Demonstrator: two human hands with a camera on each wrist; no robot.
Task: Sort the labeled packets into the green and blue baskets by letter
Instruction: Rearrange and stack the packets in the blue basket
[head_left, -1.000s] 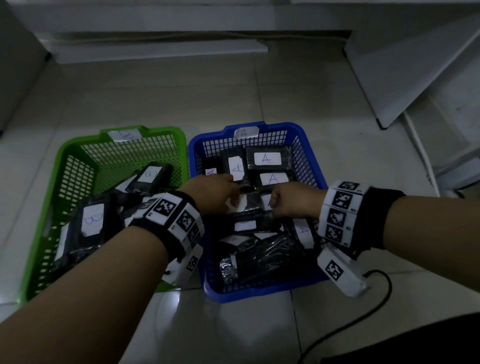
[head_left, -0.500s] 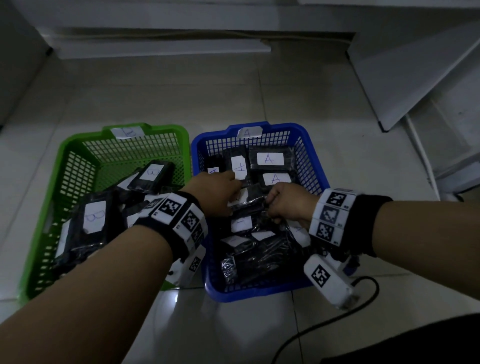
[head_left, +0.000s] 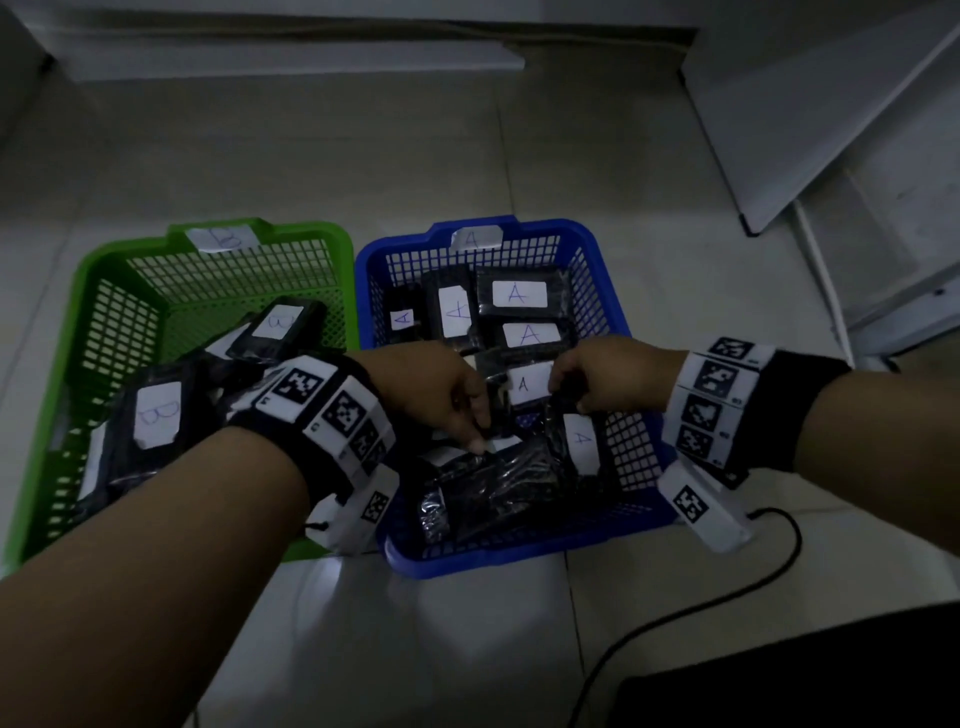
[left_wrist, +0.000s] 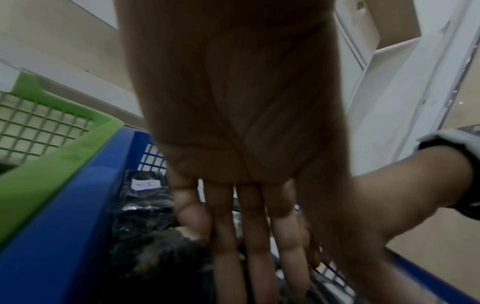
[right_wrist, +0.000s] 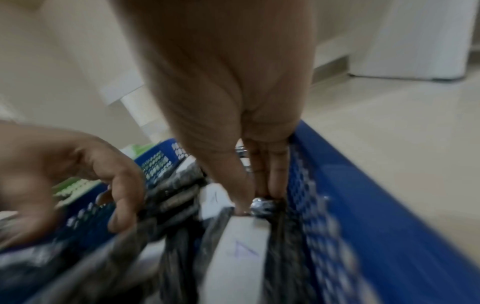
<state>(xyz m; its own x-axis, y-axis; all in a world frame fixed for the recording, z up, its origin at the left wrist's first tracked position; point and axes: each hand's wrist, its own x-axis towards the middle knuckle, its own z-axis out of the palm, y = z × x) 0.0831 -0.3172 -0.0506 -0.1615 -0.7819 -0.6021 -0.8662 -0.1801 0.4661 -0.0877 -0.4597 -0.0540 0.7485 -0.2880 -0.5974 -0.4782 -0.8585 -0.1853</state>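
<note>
A-packet (head_left: 581, 440): upright agst right wall of blue basket (head_left: 519, 557). Right hand (head_left: 608, 371) fingers pinch its top edge; left hand (head_left: 431, 384) fingers in pile (head_left: 493, 483), grip unclear. Risk: slick wrap slips, packet drops face-down.

Dim pale tiled floor (head_left: 467, 156), white leaning board (head_left: 810, 119) right, black cable (head_left: 798, 543)

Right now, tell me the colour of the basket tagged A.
The basket is blue; the head view shows it best.
</note>
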